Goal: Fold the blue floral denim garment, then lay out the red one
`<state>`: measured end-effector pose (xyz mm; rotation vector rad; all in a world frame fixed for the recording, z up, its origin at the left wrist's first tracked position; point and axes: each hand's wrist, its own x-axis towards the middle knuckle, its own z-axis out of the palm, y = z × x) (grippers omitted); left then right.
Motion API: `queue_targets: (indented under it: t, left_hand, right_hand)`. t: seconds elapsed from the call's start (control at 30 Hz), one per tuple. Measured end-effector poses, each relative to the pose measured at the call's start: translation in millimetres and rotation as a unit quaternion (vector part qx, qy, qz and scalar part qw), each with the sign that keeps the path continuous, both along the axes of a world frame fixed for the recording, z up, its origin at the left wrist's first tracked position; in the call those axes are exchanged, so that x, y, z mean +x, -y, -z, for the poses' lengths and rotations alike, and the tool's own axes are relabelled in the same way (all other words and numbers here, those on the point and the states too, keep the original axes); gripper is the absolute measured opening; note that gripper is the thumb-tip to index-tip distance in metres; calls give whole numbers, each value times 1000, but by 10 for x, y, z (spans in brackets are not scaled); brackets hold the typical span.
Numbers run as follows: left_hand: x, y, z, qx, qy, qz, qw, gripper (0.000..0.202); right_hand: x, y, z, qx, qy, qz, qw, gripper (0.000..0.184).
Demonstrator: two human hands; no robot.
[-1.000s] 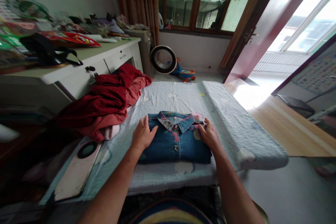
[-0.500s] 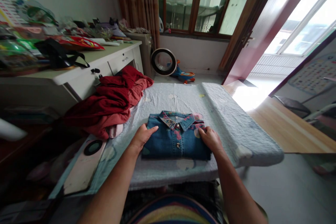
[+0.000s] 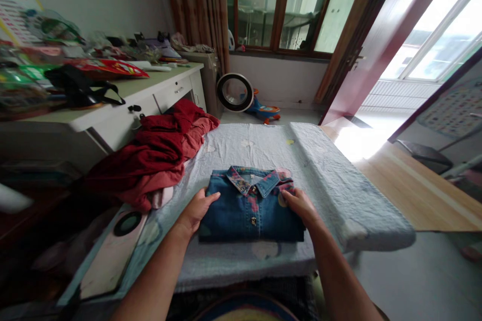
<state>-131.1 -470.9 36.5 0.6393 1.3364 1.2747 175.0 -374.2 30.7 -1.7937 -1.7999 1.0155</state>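
Note:
A blue denim shirt (image 3: 229, 218), folded into a neat rectangle, lies on the cloth-covered table (image 3: 259, 145) with its floral collar facing up and away from me. My left hand (image 3: 198, 208) grips the shirt's left edge, thumb on top and the other fingers mostly hidden at the side. On the opposite edge my right hand (image 3: 301, 205) holds it the same way, its thumb resting near the right shoulder. Metal buttons run down the middle of the shirt's front.
Crumpled red cloth (image 3: 150, 145) is heaped at the table's left side. Nearer me lies a pale flat panel (image 3: 109, 261) with a dark ring. A cluttered white desk (image 3: 146, 105) stands along the left wall, and a wooden board (image 3: 406, 185) extends at the right.
The view has tilted a little, so the shirt and table appear slightly lower. Both hands remain at the shirt's sides, and the shirt keeps its folded shape.

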Motion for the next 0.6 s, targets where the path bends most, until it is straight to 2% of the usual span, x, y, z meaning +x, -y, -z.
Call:
queue_targets:
  t: [0.1, 0.17, 0.27, 0.43, 0.5, 0.6]
  left_hand:
    - [-28, 12, -76, -49, 90, 25, 994, 51]
    - [-33, 12, -125, -99, 145, 36, 984, 48]
    - [-5, 5, -210, -179, 217, 50, 958, 39]
    - [152, -56, -415, -198, 263, 70, 942, 38]
    - [262, -129, -507, -181, 265, 87, 943, 39]
    - [499, -317, -638, -126, 248, 101, 955, 39]
  right_hand:
    - [39, 71, 12, -11, -177, -27, 984, 28]
    - [57, 153, 7, -29, -280, -26, 959, 38]
    - [76, 277, -42, -82, -364, -17, 928, 51]
    - [224, 331, -274, -149, -434, -15, 888, 56]
    - [364, 278, -422, -152, -435, -17, 887, 57]
    - [640, 127, -685, -125, -410, -3, 904, 54]
